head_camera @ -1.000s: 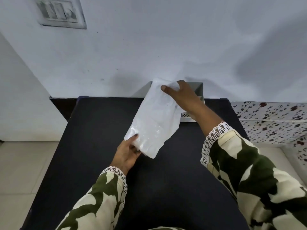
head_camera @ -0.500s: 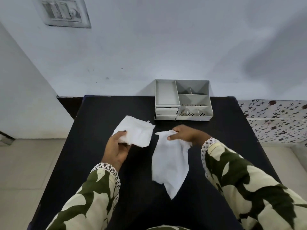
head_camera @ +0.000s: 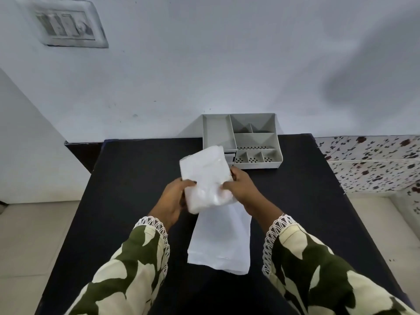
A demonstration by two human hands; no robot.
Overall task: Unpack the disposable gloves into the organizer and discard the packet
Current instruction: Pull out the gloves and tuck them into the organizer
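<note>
A folded stack of translucent white disposable gloves (head_camera: 205,178) is held above the middle of the black table (head_camera: 127,178). My left hand (head_camera: 173,197) grips its left edge and my right hand (head_camera: 242,186) grips its right edge. The flat, empty white packet (head_camera: 220,242) lies on the table just below my hands, nearer to me. The grey organizer (head_camera: 242,138) with several open compartments stands at the table's far edge against the wall, right behind the gloves. Its front left corner is hidden by the stack.
A white wall rises behind the table, with a switch plate (head_camera: 68,26) at the upper left. A floral-patterned surface (head_camera: 372,164) adjoins the table's right side. Pale floor tiles (head_camera: 29,246) lie to the left.
My right hand has let go of the packet, which now lies flat on the table. Both hands have come together on the glove stack, lifted toward the organizer.
</note>
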